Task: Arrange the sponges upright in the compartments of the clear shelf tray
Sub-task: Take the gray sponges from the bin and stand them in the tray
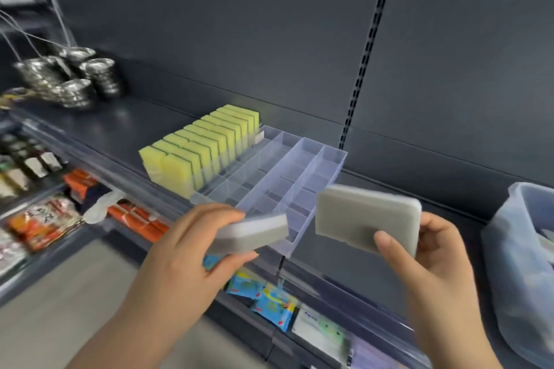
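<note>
Left hand (pixel 192 237) pinches one grey sponge (pixel 254 234), right hand (pixel 434 252) a second grey sponge (pixel 365 216), before the clear tray (pixel 332 153) on a dark shelf (pixel 120 123).

dark shelving (pixel 239 39), slotted upright (pixel 364 60), grey floor (pixel 75 284)

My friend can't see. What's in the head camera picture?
The left hand grips a grey sponge, the right hand a second sponge, in front of a clear tray on a shelf. Yellow sponges stand upright in its left row.
</note>
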`<state>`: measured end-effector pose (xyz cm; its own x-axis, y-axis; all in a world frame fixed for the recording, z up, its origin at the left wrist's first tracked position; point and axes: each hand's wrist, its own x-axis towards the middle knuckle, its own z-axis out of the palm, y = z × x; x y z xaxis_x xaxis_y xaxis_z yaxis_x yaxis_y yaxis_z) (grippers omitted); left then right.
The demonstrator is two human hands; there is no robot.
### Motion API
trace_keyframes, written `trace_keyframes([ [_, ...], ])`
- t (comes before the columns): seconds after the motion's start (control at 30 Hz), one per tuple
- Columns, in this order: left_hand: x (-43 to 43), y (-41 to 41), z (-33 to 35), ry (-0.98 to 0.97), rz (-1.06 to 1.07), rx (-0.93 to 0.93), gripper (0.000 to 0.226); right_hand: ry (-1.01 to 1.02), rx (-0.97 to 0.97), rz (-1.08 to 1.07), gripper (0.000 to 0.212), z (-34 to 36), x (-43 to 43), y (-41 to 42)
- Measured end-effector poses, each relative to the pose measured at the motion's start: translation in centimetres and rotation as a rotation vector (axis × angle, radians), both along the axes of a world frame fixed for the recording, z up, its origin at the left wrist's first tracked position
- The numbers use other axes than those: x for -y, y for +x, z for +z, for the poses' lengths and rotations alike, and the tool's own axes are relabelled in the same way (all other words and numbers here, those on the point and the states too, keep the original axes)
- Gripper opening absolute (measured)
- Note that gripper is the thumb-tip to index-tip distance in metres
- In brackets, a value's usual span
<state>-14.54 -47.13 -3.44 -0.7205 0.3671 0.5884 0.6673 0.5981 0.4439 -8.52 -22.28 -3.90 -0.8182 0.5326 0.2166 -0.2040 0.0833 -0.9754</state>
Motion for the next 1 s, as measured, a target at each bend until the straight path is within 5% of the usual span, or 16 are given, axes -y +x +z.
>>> trace_keyframes([
  [0.6,3.2,-17.0,0.7,0.187,0.162,0.092,0.040,0.006,0.044,0.031,0.036,0.8,1.9,-20.7],
  [1.0,6.0,-29.2,0.2,0.229,-0.055,0.208,0.035,0.157,0.125,-0.217,0.035,0.6,6.3,-26.3],
])
